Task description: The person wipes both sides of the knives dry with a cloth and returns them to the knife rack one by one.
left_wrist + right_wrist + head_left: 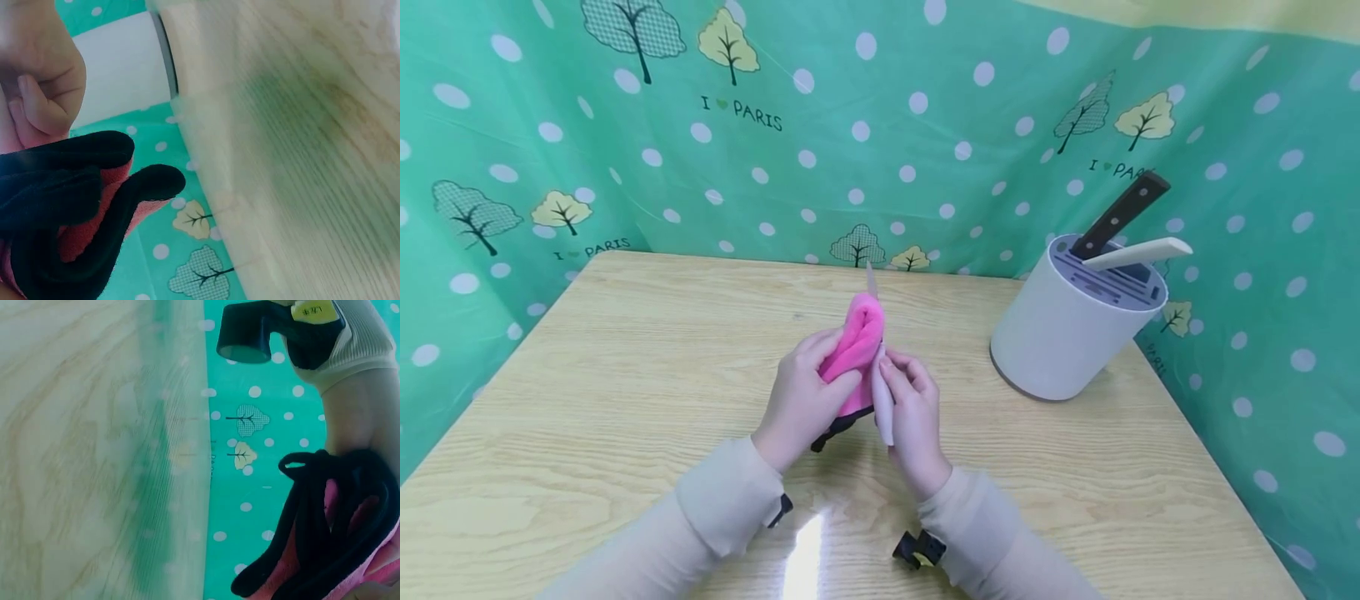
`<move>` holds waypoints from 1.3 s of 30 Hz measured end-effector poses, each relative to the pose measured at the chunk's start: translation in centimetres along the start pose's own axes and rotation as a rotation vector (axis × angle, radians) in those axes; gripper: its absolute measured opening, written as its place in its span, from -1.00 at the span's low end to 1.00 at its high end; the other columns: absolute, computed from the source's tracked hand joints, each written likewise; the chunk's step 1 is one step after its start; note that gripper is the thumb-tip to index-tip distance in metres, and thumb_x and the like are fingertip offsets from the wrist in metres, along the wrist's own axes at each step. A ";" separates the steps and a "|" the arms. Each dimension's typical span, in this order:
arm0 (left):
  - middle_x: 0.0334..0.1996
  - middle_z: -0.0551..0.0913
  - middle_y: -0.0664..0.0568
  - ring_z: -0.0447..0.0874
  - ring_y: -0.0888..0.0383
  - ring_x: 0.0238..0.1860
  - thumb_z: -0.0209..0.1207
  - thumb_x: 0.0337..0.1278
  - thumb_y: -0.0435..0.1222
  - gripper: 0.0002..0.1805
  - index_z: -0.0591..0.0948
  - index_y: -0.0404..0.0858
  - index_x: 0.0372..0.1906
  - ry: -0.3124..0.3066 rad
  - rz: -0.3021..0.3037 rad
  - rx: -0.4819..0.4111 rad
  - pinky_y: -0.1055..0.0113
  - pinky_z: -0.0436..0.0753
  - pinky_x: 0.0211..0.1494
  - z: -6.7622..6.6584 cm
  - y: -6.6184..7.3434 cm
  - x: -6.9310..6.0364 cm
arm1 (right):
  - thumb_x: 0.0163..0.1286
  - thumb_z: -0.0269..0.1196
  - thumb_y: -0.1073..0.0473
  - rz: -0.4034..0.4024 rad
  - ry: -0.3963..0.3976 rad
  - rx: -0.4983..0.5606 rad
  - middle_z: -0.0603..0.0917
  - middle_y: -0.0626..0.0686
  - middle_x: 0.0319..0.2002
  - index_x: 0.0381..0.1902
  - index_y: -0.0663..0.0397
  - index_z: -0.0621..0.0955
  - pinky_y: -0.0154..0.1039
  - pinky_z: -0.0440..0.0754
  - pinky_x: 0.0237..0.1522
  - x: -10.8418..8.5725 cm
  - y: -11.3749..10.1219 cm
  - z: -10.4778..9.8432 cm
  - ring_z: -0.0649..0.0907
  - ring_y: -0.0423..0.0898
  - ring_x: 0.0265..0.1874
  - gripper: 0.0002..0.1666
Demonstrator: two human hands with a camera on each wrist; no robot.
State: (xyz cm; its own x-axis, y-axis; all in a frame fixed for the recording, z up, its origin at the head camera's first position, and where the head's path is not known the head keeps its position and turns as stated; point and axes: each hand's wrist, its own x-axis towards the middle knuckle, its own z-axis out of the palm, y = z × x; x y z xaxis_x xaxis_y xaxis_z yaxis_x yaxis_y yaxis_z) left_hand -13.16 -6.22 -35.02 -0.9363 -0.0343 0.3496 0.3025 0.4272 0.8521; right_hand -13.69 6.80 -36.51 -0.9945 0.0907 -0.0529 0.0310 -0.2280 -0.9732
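A folded pink cloth (859, 333) with black edging is gripped in my left hand (805, 393), thumb lying across its near side. Pinched between the thumb and fingers of my right hand (916, 410) is a knife with a white handle (883, 408). Its blade tip (871, 282) points away from me and sticks out past the cloth; the folds hide the rest of the blade. In the left wrist view the black edging (156, 181) hangs in thick folds below my curled right hand (47, 81). The right wrist view shows a black loop (294, 465) on the cloth.
A white knife block (1041, 333) stands at the right of the wooden table (625, 350). In its slotted top are a black-handled knife (1120, 215) and a white handle (1138, 253). Green dotted curtain (820, 108) hangs behind and beside the table.
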 end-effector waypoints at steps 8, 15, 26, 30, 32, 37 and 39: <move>0.14 0.63 -0.16 0.67 -0.04 -0.07 0.24 0.06 -0.43 -0.42 0.54 -0.30 0.28 0.003 0.020 0.008 0.08 0.72 -0.02 0.2 0.2 -0.2 | 0.45 0.09 0.17 0.001 0.008 0.025 0.65 0.10 -0.03 0.08 0.30 0.55 -0.34 0.62 -0.10 0.1 -0.1 0.2 0.63 -0.16 -0.14 -0.64; 0.13 0.64 -0.17 0.67 -0.04 -0.03 0.25 0.05 -0.43 -0.42 0.54 -0.31 0.27 -0.005 0.032 0.025 0.08 0.72 -0.01 0.5 0.3 -0.8 | 0.48 0.06 0.18 -0.004 0.023 0.032 0.65 0.07 -0.04 0.06 0.25 0.53 -0.33 0.63 -0.05 0.4 -0.2 0.2 0.64 -0.17 -0.12 -0.68; 0.05 0.70 -0.14 0.72 -0.02 -0.02 0.26 -0.03 -0.45 -0.48 0.62 -0.35 0.17 -0.027 0.171 0.072 0.14 0.71 0.02 1.5 0.6 -2.6 | 0.51 -0.01 0.23 -0.034 0.122 0.138 0.61 -0.06 -0.29 0.03 0.19 0.50 -0.49 0.46 -0.50 1.8 -0.3 -0.2 0.49 -0.33 -0.59 -0.75; 0.04 0.71 -0.15 0.75 0.00 -0.07 0.29 -0.06 -0.44 -0.49 0.64 -0.34 0.13 -0.045 0.212 0.072 0.18 0.72 -0.01 1.7 0.8 -3.4 | 0.51 0.02 0.18 -0.017 0.145 0.160 0.61 0.00 -0.08 0.08 0.14 0.48 -0.50 0.45 -0.51 2.3 -0.4 -0.5 0.50 -0.33 -0.55 -0.72; 0.02 0.71 -0.13 0.75 0.02 -0.07 0.31 -0.07 -0.44 -0.49 0.66 -0.31 0.12 -0.054 0.227 0.065 0.20 0.72 -0.01 1.9 0.8 -3.7 | 0.49 0.05 0.16 -0.008 0.158 0.171 0.59 0.05 -0.04 0.08 0.12 0.49 -0.49 0.48 -0.46 2.5 -0.4 -0.6 0.54 -0.30 -0.48 -0.72; -0.04 0.74 -0.10 0.75 0.10 -0.13 0.31 -0.10 -0.45 -0.50 0.68 -0.28 0.09 -0.064 0.240 0.029 0.28 0.72 -0.03 2.1 0.9 -4.5 | 0.49 0.07 0.15 0.002 0.180 0.189 0.56 0.06 -0.01 0.07 0.12 0.48 -0.47 0.53 -0.31 2.8 -0.8 -0.7 0.57 -0.27 -0.31 -0.73; -0.05 0.74 -0.09 0.73 0.14 -0.18 0.29 -0.11 -0.47 -0.49 0.67 -0.29 0.10 -0.073 0.223 0.007 0.33 0.72 -0.08 2.2 0.9 -4.8 | 0.49 0.07 0.14 0.008 0.185 0.176 0.54 0.03 -0.02 0.09 0.11 0.48 -0.47 0.51 -0.31 3.0 -0.9 -0.8 0.55 -0.27 -0.31 -0.71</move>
State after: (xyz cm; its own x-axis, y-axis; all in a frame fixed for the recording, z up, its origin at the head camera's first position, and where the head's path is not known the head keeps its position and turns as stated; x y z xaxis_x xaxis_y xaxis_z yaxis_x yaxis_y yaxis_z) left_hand -8.79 -3.72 -36.74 -0.8568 0.1272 0.4998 0.5026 0.4228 0.7541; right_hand -16.57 8.08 -35.95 -0.9585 0.2603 -0.1165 0.0050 -0.3930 -0.9195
